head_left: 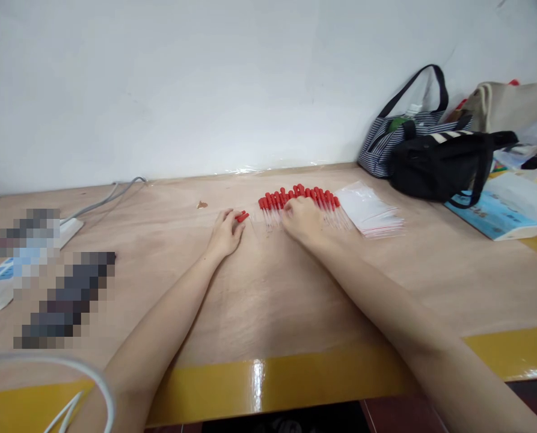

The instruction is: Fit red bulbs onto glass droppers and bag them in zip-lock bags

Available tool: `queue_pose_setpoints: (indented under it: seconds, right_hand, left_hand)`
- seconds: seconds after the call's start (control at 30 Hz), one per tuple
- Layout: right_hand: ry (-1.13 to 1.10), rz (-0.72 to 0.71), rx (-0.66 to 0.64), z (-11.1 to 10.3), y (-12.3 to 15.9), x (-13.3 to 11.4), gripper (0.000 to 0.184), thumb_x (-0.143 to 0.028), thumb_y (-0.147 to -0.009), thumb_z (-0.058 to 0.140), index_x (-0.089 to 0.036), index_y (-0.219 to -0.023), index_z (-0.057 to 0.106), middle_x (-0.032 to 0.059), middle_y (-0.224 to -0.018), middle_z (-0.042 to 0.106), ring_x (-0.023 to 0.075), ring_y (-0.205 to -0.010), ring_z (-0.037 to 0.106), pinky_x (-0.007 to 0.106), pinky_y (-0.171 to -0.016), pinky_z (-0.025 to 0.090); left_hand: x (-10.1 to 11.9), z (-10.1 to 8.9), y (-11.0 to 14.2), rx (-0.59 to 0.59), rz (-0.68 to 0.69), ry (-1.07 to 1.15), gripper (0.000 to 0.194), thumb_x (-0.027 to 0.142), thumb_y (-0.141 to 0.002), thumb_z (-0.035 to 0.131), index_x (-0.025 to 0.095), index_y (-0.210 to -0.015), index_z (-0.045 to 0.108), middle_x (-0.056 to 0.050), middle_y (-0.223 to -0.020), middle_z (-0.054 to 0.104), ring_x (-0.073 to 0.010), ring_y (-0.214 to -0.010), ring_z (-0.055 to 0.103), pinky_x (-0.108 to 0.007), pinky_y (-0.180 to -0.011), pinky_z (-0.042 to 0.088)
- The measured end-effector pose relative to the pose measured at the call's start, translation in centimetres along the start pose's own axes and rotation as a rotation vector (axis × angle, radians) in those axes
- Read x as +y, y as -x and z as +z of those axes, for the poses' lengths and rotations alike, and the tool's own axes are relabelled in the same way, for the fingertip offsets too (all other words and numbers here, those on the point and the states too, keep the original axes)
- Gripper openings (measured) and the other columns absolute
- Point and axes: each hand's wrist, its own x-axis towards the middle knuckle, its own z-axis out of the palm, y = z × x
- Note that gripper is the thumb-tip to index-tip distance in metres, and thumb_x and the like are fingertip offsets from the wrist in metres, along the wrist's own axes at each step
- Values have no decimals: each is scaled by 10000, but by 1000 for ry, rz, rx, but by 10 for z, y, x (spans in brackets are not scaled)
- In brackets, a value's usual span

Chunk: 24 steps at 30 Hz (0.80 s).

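Observation:
Many thin clear droppers with red bulbs [268,201] lie side by side in a fanned row on the wooden table [250,300], bulbs toward the wall. My right hand [304,219] is over the middle of the row, with its fingers bent down and pinched at one of the droppers; the fingertips are partly hidden. To the left of the row, my left hand [225,231] rests on the table, with its thumb and fingers closed on a couple of red-topped droppers [242,216]. A stack of clear zip bags [370,210] lies just right of the row.
A striped bag [376,144] and a black bag [439,165] stand at the back right, near a blue box [498,213]. A power strip [6,282] and grey cable [101,201] are on the left. Yellow tape [295,379] covers the front edge.

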Motion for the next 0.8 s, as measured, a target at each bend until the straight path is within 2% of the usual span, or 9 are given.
queue_pose_setpoints:
  seconds: [0.07,0.17,0.27,0.43,0.63,0.8]
  right_hand:
    - [-25,-106,-118,8,8,-21,236,-345,-808,455,-189,-776,631,77,-869,637,218,-876,533,315,-710,411]
    - [-29,-75,-218,22,13,-46,268,-398,-804,463,-193,-832,634,74,-860,644,217,-852,563,317,-712,418]
    - [-5,-3,-264,29,12,-59,311,-425,-804,455,-194,-918,629,83,-883,647,222,-853,583,326,-716,431]
    - [33,63,-311,30,7,-65,309,-369,-808,453,-165,-953,634,125,-913,644,238,-913,575,335,-724,441]
    - [64,51,-285,36,4,-72,265,-256,-800,446,-119,-899,650,157,-897,647,238,-890,577,318,-683,452]
    - [60,58,-227,29,17,-66,305,-310,-811,433,-105,-947,613,152,-876,642,252,-875,577,329,-669,458]
  left_hand:
    - [0,5,-6,26,6,-4,198,193,-792,505,159,-984,538,-112,-1064,499,-229,-1101,468,-375,-952,392]
    - [-2,12,-14,58,-13,-25,128,167,-771,513,165,-898,527,-101,-994,517,-220,-982,516,-368,-883,429]
    - [-4,15,-16,70,-18,-41,74,152,-759,511,170,-831,518,-91,-939,533,-219,-934,521,-366,-849,433]
    - [-2,15,-17,55,-39,-31,50,132,-760,488,169,-777,515,-89,-916,552,-216,-920,521,-360,-842,420]
    - [5,17,-20,84,-137,-48,84,163,-809,430,172,-765,500,-87,-841,567,-214,-831,535,-347,-760,429]
    - [8,18,-20,105,-155,7,78,180,-841,399,180,-855,475,-66,-829,587,-197,-785,565,-331,-726,437]
